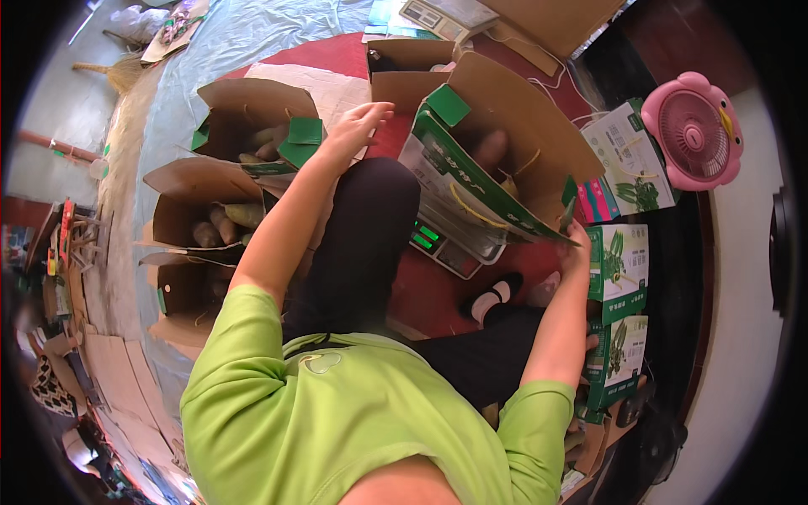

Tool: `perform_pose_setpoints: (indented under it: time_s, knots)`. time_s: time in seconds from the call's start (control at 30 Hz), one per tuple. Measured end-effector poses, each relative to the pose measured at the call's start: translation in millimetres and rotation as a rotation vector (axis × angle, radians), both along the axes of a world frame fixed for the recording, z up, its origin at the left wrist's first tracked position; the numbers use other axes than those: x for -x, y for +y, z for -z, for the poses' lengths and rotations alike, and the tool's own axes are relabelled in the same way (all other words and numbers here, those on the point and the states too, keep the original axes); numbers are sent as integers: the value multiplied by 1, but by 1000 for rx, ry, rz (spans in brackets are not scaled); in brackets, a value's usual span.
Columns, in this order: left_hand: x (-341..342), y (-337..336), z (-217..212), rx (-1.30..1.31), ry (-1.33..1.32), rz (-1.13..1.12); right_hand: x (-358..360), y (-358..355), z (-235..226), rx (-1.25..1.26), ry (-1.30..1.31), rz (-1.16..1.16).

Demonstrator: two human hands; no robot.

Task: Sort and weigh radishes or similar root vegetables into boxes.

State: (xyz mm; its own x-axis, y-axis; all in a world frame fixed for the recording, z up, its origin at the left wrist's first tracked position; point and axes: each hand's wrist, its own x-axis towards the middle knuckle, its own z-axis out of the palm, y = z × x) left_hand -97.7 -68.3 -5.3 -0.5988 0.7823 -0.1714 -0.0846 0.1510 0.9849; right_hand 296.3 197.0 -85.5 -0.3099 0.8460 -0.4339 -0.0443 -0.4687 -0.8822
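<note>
A large green-printed cardboard carton (459,189) with raised flaps sits on a digital scale (459,261) whose green display is lit. Inside it are elongated, brownish-pink root vegetables (491,150). My right hand (577,242) grips the carton's near right corner, fingers closed on the flap there. Left of that carton and apart from it, my left hand (358,130) hovers with its fingers stretched out and nothing in it. Nearest to this hand is the green corner flap (305,131) of another open carton (252,101), which holds similar roots.
More open cartons (198,189) of roots line my left side. An open box (411,84) stands beyond the scale. At right are a pink fan (694,130) and closed printed cartons (619,261). Another scale (450,17) stands at the back. My crossed legs (362,244) lie between the cartons.
</note>
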Motion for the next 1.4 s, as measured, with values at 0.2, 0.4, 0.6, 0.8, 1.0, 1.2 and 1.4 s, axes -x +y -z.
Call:
perform_pose_setpoints:
  time_s: [0.2, 0.4, 0.6, 0.8, 1.0, 1.2, 1.4]
  knots:
    - [18, 60, 28, 134, -112, 237, 11, 6, 8, 23, -169, 35]
    - [9, 93, 43, 247, -39, 85, -22, 50, 48, 17, -224, 37]
    - [-6, 85, 66, 2, -13, -149, 0, 45, 29, 190, -162, 140]
    - [-15, 75, 73, -78, -65, -168, -6, 44, 31, 181, -69, 67]
    - [-6, 71, 74, -62, -84, -136, -8, 46, 31, 193, -151, 68]
    - [-7, 68, 74, -86, -172, -113, -6, 46, 30, 212, -124, 75]
    - [-4, 71, 71, -56, -170, -125, -11, 51, 36, 194, -99, 80]
